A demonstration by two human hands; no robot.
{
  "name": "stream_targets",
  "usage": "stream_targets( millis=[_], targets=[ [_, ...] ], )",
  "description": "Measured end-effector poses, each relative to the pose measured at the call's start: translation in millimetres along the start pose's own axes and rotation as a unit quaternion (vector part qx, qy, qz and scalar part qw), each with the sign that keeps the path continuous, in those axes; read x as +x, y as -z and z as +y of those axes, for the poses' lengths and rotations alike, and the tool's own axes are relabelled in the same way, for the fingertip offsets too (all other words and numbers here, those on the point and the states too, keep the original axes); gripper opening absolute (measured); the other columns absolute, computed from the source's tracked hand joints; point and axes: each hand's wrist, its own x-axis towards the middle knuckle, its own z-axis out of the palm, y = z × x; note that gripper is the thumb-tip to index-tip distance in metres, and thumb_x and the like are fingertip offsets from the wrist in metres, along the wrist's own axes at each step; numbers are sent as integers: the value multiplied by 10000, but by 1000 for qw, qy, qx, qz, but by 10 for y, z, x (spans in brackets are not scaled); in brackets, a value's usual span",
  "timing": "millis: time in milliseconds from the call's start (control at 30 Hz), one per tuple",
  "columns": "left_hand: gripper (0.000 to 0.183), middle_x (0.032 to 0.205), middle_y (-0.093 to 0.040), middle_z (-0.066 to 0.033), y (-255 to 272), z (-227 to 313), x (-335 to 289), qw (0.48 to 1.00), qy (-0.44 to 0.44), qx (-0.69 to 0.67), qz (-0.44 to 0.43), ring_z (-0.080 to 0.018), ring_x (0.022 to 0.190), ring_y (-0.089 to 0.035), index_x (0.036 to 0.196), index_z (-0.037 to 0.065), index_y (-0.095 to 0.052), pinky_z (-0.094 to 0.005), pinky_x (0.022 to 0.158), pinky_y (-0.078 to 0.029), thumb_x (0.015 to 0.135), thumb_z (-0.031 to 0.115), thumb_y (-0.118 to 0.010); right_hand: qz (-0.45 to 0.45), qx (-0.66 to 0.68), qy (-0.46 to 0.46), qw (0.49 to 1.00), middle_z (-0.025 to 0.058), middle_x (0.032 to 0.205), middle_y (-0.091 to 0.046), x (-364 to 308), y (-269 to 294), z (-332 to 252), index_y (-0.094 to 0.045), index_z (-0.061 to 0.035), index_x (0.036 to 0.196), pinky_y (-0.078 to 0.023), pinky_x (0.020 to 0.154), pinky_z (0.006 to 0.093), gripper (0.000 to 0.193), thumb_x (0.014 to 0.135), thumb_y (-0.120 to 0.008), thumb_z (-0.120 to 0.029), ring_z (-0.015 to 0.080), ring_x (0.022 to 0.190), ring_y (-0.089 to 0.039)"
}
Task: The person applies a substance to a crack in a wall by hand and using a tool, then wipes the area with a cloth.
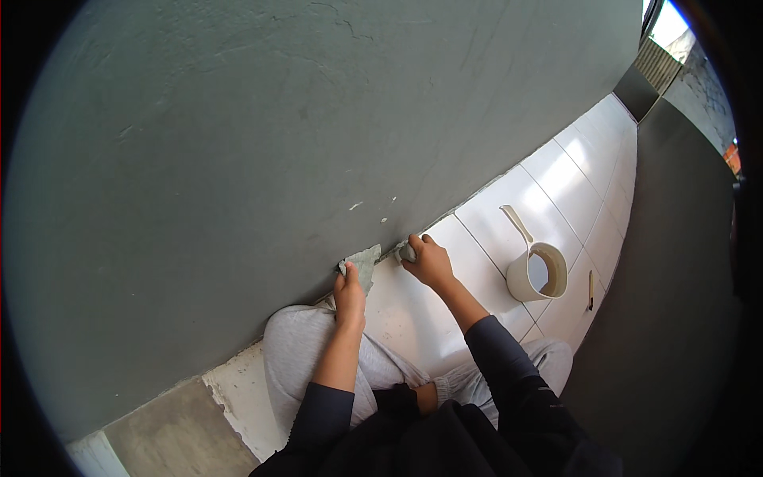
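My left hand (350, 296) is closed on a thin, ragged-edged grey-green piece (365, 265) at the foot of the wall. I cannot tell whether it is peeled paint or a torn sheet. Just to its right, my right hand (430, 263) has its fingers curled around a small greyish lump (407, 253), low against the seam where wall and floor meet. The grey wall (238, 175) has a few pale chipped spots (355, 206) above my hands.
A cream long-handled dipper (521, 278) with liquid in it stands on the white tiles (497, 230) to my right. Beyond it lies a slim yellowish tool (590, 290). A dark wall (675, 318) closes the right side. My grey-trousered legs (298, 338) are folded beneath me.
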Motion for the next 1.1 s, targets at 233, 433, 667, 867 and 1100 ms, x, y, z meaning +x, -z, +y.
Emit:
stream_targets(
  millis=[233, 433, 667, 867, 1100],
  targets=[
    [564, 1296, -464, -127, 11, -31, 37, 1000, -15, 15, 11, -200, 1220, -392, 1243, -63, -441, -307, 1020, -272, 934, 409, -443, 17, -28, -63, 997, 182, 863, -557, 129, 127, 129, -484, -90, 958, -510, 580, 431, 389, 653, -702, -196, 365, 677, -607],
    [535, 1176, -550, -160, -3, 72, -45, 1000, -20, 12, 6, -219, 1101, -491, 1184, -80, -486, -311, 936, -358, 945, 393, -408, -4, -24, -5, 1000, 185, 863, -560, 1, 4, -46, -478, -82, 964, -512, 609, 423, 407, 652, -708, -206, 367, 690, -607],
    [524, 1149, -560, -159, -69, 53, -56, 999, -26, 25, 21, -222, 1070, -507, 1159, -84, -498, -313, 927, -369, 946, 387, -411, 8, -31, -29, 999, 184, 897, -564, -13, -40, -128, -480, -89, 1039, -518, 600, 425, 460, 659, -702, -224, 357, 704, -616],
    [505, 1156, -558, -156, -60, 5, -20, 998, -28, 49, 28, -228, 1067, -511, 1158, -82, -502, -316, 930, -371, 951, 366, -398, 12, -45, -81, 996, 170, 866, -561, 104, 140, 70, -473, -85, 970, -513, 568, 430, 400, 666, -695, -222, 350, 663, -614],
    [506, 1145, -562, -138, -23, 55, -28, 1000, -20, 10, 8, -201, 1068, -497, 1163, -76, -502, -305, 927, -360, 953, 372, -394, 9, -47, -19, 999, 180, 872, -563, 20, 25, -57, -462, -78, 971, -512, 573, 431, 438, 646, -717, -224, 357, 664, -611]
  ],
)
